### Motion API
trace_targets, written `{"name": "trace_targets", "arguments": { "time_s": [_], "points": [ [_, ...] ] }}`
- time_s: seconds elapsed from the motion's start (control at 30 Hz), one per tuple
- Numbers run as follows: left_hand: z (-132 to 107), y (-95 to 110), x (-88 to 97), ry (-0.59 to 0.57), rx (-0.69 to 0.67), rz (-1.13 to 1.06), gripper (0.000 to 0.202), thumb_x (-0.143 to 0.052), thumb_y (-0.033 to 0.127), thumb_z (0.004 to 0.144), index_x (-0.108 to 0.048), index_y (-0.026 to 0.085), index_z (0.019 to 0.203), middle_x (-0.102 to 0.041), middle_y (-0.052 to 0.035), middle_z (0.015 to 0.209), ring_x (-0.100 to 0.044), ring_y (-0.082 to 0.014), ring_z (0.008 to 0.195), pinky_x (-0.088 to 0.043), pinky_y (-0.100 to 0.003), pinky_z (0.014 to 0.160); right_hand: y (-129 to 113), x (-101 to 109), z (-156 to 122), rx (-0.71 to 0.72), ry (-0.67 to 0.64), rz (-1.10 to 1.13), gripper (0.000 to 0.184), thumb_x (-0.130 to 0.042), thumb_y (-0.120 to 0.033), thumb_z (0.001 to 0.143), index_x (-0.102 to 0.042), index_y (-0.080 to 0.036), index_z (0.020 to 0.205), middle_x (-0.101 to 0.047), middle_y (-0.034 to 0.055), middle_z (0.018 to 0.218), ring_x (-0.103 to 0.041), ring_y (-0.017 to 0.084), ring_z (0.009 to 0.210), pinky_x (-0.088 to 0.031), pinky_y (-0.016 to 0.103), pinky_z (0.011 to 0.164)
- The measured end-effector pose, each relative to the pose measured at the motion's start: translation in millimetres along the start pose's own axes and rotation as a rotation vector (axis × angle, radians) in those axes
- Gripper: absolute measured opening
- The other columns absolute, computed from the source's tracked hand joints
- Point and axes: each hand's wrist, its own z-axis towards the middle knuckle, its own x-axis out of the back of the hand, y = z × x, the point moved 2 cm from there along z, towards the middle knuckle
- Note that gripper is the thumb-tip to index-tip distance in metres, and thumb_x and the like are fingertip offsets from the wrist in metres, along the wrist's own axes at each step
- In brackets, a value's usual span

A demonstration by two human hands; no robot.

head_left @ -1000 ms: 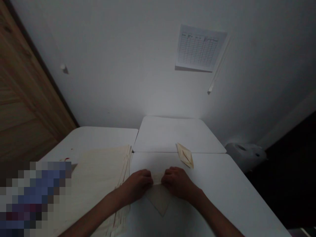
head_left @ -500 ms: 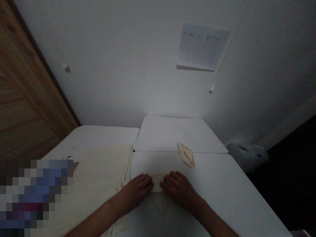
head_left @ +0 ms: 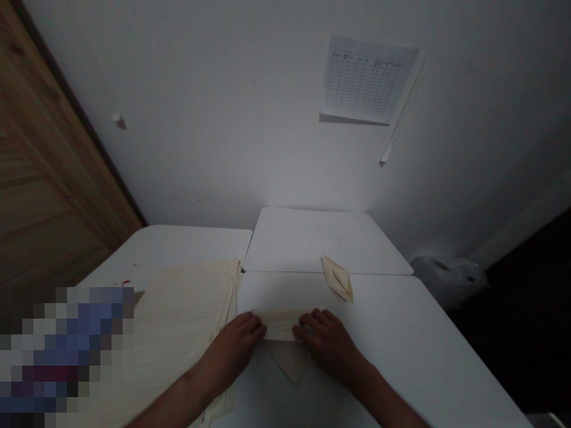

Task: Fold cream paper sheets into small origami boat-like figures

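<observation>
A cream sheet of what looks like paper (head_left: 279, 327) lies partly folded on the white table, with a flat band across its far part and a triangular point towards me. My left hand (head_left: 241, 342) is closed on the band's left end, its fingers curled over the edge. At the other end, my right hand (head_left: 323, 342) grips the band with bent fingers; the thumb is mostly hidden. A small folded cream paper piece (head_left: 338, 279), diamond-shaped with a slit in its middle, rests beyond my right hand.
To the left, a stack of large cream sheets (head_left: 178, 321) reaches close to my left forearm. White tables (head_left: 401, 339) meet at seams. A printed chart (head_left: 368, 80) hangs on the wall. A clear plastic bag (head_left: 450, 279) sits beyond the right edge, and a wooden door (head_left: 49, 148) stands left.
My left hand has slid left along the band, so more of the fold shows between my hands. The right hand has barely moved. The diamond-shaped piece lies where it was.
</observation>
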Motion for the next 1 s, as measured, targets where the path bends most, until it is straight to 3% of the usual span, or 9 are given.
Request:
{"name": "trace_targets", "arguments": {
  "time_s": [0.17,0.47,0.8,1.0],
  "points": [
    [3.1,-4.5,-0.7,0.002,-0.028,-0.013,0.022,-0.054,-0.001,0.079,-0.062,0.016,0.091,-0.062,-0.0057,0.093,-0.057,-0.0222,0.092,-0.050,-0.036,0.083,-4.5,5.4,7.1,0.028,-0.022,-0.018,0.019,-0.055,-0.018,0.090,-0.056,-0.021,0.108,-0.060,0.0060,0.103,-0.050,0.022,0.091,-0.036,0.035,0.080],
    [-0.7,8.9,9.2,-0.010,-0.165,0.227,0.022,-0.054,0.002,0.082,-0.062,0.011,0.100,-0.064,-0.0116,0.094,-0.058,-0.0259,0.091,-0.045,-0.041,0.087,-4.9,5.9,4.9,0.002,-0.029,-0.008,0.029,-0.054,-0.021,0.092,-0.052,-0.025,0.121,-0.059,0.0070,0.110,-0.051,0.022,0.095,-0.038,0.035,0.082],
    [-8.8,9.3,6.6,-0.079,-0.110,0.206,0.035,-0.046,-0.001,0.079,-0.061,0.010,0.110,-0.063,-0.0155,0.110,-0.057,-0.0266,0.103,-0.042,-0.042,0.093,-6.1,-4.6,-0.1,-0.025,-0.009,0.009,0.035,-0.055,-0.019,0.091,-0.049,-0.024,0.125,-0.058,0.0070,0.117,-0.050,0.024,0.101,-0.036,0.039,0.088],
    [-21.1,12.0,14.1,-0.016,-0.016,0.078,0.039,-0.049,0.010,0.078,-0.058,0.009,0.116,-0.058,-0.0169,0.121,-0.052,-0.0312,0.112,-0.041,-0.048,0.097,-9.4,6.8,-3.0,-0.055,-0.069,0.057,0.041,-0.052,-0.015,0.089,-0.047,-0.025,0.128,-0.056,0.0074,0.122,-0.047,0.024,0.107,-0.034,0.041,0.093]
  ]
}}
